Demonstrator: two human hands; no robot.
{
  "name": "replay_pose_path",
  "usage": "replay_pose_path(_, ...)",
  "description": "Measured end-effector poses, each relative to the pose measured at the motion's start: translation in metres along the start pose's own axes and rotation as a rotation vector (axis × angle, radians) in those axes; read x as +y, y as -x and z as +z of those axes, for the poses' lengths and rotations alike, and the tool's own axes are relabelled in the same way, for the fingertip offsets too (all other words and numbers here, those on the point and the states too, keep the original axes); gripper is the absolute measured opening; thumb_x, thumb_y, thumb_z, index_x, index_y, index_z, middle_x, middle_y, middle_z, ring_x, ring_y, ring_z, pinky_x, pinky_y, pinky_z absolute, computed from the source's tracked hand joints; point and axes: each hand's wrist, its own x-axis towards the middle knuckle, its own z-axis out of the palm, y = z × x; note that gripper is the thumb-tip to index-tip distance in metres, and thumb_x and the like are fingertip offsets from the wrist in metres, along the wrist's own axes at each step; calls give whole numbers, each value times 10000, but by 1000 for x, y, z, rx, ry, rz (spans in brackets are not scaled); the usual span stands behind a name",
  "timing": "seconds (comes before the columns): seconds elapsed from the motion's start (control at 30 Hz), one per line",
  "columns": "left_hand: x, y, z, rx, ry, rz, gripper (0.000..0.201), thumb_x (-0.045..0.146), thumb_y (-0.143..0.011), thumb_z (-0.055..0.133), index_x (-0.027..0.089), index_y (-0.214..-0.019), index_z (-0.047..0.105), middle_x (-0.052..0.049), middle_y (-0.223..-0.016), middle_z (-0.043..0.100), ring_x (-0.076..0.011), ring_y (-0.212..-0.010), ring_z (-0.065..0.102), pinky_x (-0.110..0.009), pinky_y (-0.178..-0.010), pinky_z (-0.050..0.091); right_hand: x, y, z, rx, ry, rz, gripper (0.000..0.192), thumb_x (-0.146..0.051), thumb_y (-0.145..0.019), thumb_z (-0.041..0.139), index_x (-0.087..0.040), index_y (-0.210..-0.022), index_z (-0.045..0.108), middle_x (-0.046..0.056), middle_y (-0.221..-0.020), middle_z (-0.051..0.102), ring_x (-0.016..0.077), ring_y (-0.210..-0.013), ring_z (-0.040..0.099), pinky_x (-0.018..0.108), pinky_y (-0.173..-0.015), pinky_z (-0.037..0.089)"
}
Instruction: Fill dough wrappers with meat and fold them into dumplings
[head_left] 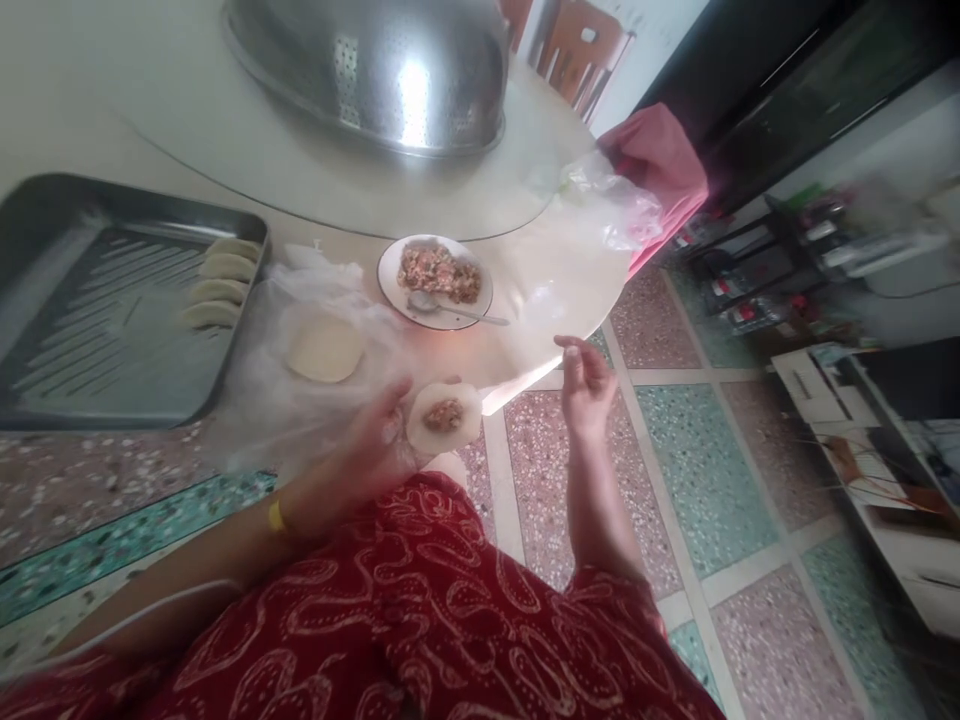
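My left hand point(375, 435), slightly blurred, holds a round dumpling wrapper point(418, 437) flat above my lap. A small heap of minced filling point(444, 414) lies on its middle. Off to the right, past the table edge, my right hand point(587, 388) is in the air with its fingers curled in and nothing visible between them. The plate point(388, 283) on the table carries more minced filling, and a metal spoon point(424, 302) rests on it, handle pointing right. Another wrapper, or a stack of them point(325, 350), lies on a clear plastic bag point(259, 335) left of my left hand.
On the left, a dark baking tray point(112, 290) holds several folded dumplings point(225, 268) along its right side. A big metal colander point(375, 75) sits upside down at the back. Plastic bags point(607, 200) and a pink cloth point(667, 165) are by the right table edge.
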Motion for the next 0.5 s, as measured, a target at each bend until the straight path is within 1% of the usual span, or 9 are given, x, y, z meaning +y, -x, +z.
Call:
replay_pose_path(0.07, 3, -1, 1, 6, -10, -10, 488, 360, -1003, 331, 52, -1303, 561, -159, -1071, 722, -247, -1021, 683, -345, -926, 541, 6, -25, -11, 63, 124, -101, 263, -388, -936, 467, -249, -1015, 676, 48, -1043, 713, 202, -1057, 634, 440, -958, 489)
replay_pose_path(0.1, 3, -3, 2, 5, -15, -16, 480, 345, -1000, 337, 49, -1305, 560, -162, -1062, 725, -254, -1015, 687, -354, -923, 544, 9, -37, -14, 63, 170, -143, 276, -373, -951, 433, -246, -1043, 660, 51, -1055, 712, 201, -1078, 623, 436, -975, 477)
replay_pose_path(0.2, 5, -6, 2, 8, -27, -16, 454, 309, -993, 353, 49, -1289, 579, -166, -1047, 730, -256, -962, 702, -354, -888, 562, 16, -69, -13, -10, 283, -239, 300, -347, -973, 367, -242, -1079, 627, 58, -1058, 717, 205, -1104, 608, 430, -997, 454)
replay_pose_path(0.27, 6, -7, 3, 20, -39, -21, 448, 299, -993, 349, 43, -1262, 600, -174, -1039, 731, -258, -932, 708, -355, -868, 570, 21, -83, -7, -89, 351, -281, 329, -356, -974, 338, -237, -1062, 632, 76, -1086, 709, 232, -1161, 581, 470, -1031, 419)
replay_pose_path(0.33, 8, -7, 5, 38, -44, -21, 451, 296, -997, 336, 35, -1234, 617, -181, -1030, 730, -263, -933, 706, -360, -873, 568, 28, -91, 2, -161, 402, -290, 374, -373, -973, 310, -228, -1036, 649, 90, -1142, 689, 273, -1265, 515, 553, -1106, 318)
replay_pose_path(0.4, 10, -7, 7, 47, -32, -2, 450, 295, -1000, 328, 42, -1216, 630, -178, -1037, 728, -265, -969, 699, -359, -896, 560, 36, -95, 10, -228, 438, -264, 405, -387, -975, 290, -228, -1026, 660, 84, -1188, 671, 302, -1359, 430, 624, -1159, 173)
replay_pose_path(0.43, 12, -7, 8, 45, -22, 13, 447, 294, -1002, 325, 51, -1213, 635, -174, -1050, 726, -266, -995, 693, -358, -909, 554, 40, -96, 13, -259, 448, -248, 409, -392, -977, 289, -231, -1031, 661, 76, -1191, 668, 306, -1389, 397, 640, -1169, 116)
replay_pose_path(0.5, 14, -7, 10, 30, -2, 35, 442, 295, -1002, 326, 72, -1224, 636, -166, -1082, 722, -269, -1043, 679, -360, -933, 544, 47, -98, 17, -306, 455, -227, 404, -407, -978, 297, -240, -1041, 660, 63, -1181, 667, 303, -1419, 360, 649, -1177, 55)
